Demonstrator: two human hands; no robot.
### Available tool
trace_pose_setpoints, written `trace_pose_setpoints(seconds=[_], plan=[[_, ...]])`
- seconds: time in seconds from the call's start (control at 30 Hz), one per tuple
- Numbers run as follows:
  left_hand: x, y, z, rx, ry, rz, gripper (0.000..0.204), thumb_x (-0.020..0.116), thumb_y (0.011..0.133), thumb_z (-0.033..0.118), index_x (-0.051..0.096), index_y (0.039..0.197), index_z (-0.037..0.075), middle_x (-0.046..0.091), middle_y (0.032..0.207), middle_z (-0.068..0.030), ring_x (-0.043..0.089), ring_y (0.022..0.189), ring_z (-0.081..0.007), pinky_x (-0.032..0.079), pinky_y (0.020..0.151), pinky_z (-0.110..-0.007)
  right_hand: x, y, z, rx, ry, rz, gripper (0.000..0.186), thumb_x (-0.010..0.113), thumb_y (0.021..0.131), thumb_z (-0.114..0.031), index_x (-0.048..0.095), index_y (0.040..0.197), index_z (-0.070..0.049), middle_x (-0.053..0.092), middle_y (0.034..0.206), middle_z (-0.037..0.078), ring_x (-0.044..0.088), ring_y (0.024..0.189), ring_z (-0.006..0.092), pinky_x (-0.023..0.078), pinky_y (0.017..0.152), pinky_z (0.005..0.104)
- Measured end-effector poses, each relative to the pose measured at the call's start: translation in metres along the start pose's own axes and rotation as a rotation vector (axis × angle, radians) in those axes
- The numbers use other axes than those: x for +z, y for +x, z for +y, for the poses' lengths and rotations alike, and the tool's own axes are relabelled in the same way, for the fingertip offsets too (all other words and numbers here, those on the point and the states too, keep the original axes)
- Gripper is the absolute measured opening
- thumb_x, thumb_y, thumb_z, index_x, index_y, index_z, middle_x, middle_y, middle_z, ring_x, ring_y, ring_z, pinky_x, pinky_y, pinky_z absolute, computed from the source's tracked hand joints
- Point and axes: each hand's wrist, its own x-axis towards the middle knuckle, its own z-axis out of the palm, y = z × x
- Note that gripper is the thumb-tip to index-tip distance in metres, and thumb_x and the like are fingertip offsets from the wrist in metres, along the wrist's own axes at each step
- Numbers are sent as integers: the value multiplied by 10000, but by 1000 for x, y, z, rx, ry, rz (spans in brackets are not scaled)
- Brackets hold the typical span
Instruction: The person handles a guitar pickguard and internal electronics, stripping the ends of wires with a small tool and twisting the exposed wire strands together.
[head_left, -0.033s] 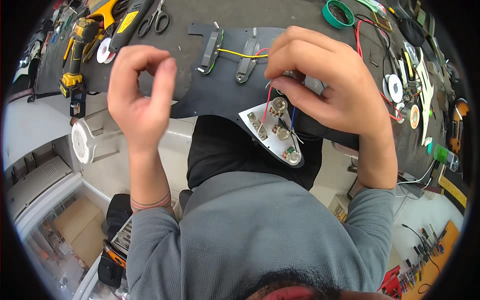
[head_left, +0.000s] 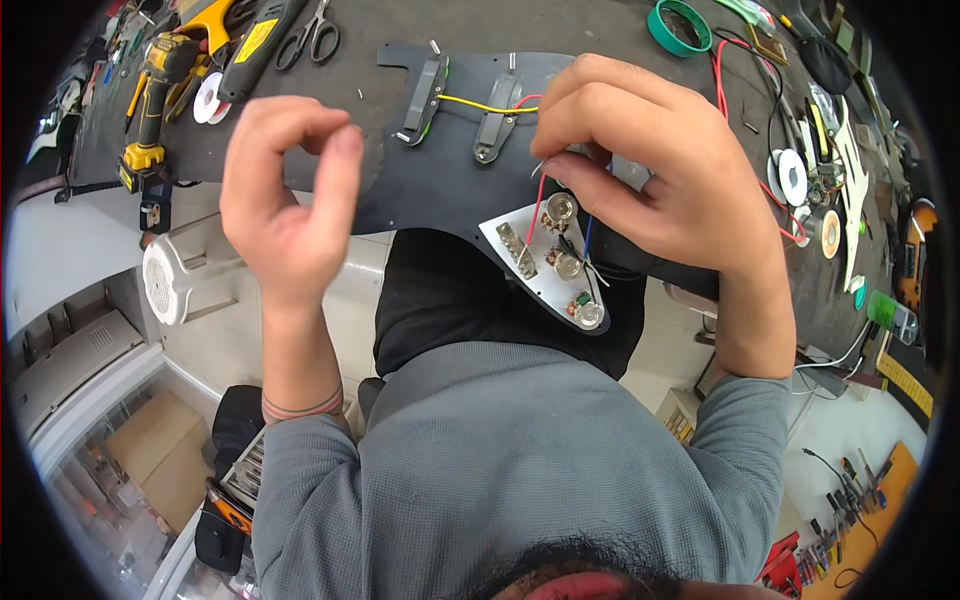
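Observation:
A black guitar pickguard (head_left: 425,195) lies wiring side up, reaching over the bench's near edge above my lap. Two pickups, one on the left (head_left: 425,100) and one on the right (head_left: 496,122), are mounted on it. Its silver shielded corner (head_left: 545,285) carries round pots (head_left: 568,265) and a switch (head_left: 516,250). My right hand (head_left: 650,160) is over the pickguard, thumb and fingers closed on a red wire (head_left: 540,205) with a pale tip. My left hand (head_left: 290,200) is raised left of the pickguard, thumb and index finger pinched; anything between them is too small to make out.
A yellow-black cordless drill (head_left: 155,100), scissors (head_left: 308,42) and a white spool (head_left: 208,100) lie at the left. Green tape (head_left: 680,28), wire spools (head_left: 788,175) and loose red wire (head_left: 718,80) are at the right. A white ribbed motor housing (head_left: 168,283) is below the bench.
My left hand has shifted slightly to the right and toward me. My right hand stays almost in place with the red wire.

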Motion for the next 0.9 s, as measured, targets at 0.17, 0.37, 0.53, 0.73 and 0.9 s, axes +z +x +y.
trace_pose_setpoints(seconds=[0.17, 0.37, 0.53, 0.73, 0.9], plan=[[4, -7, 23, 2, -26, -157, 309, 886, 767, 17, 758, 1048, -4, 737, 982, -139, 679, 869, -273, 537, 769, -356, 6, 1, -2, -46, -131, 58, 264, 861, 828, 110, 744, 1033, -10, 741, 1030, 105, 703, 831, 212, 553, 661, 320], [29, 12, 48, 82, 24, -354, 328, 884, 834, 100, 748, 1111, -11, 716, 1021, -116, 647, 930, -252, 507, 855, -368, 13, 5, 1, -146, -107, 181, 287, 872, 813, 123, 760, 1040, -14, 755, 1043, 110, 711, 823, 194, 537, 626, 299], [40, 15, 49, 101, 34, -342, 262, 863, 829, 44, 745, 1058, -6, 726, 944, -96, 653, 890, -255, 501, 850, -373, 13, 3, 6, -125, -40, 216, 215, 839, 877, 59, 750, 1062, -7, 732, 1043, 121, 724, 871, 257, 580, 732, 348], [44, 13, 52, 37, 20, -310, 176, 804, 864, -72, 739, 1020, -26, 729, 949, -99, 648, 882, -231, 501, 821, -346, 9, 6, 9, -202, 7, 207, 214, 842, 890, 23, 737, 1072, -15, 718, 1012, 147, 731, 813, 337, 604, 693, 393], [44, 13, 50, 40, 13, -294, 164, 793, 866, -97, 742, 1007, -31, 729, 941, -97, 646, 874, -224, 496, 804, -343, 8, 4, 5, -152, 28, 189, 204, 832, 903, 18, 727, 1072, -26, 715, 1025, 138, 726, 812, 332, 597, 690, 395]])
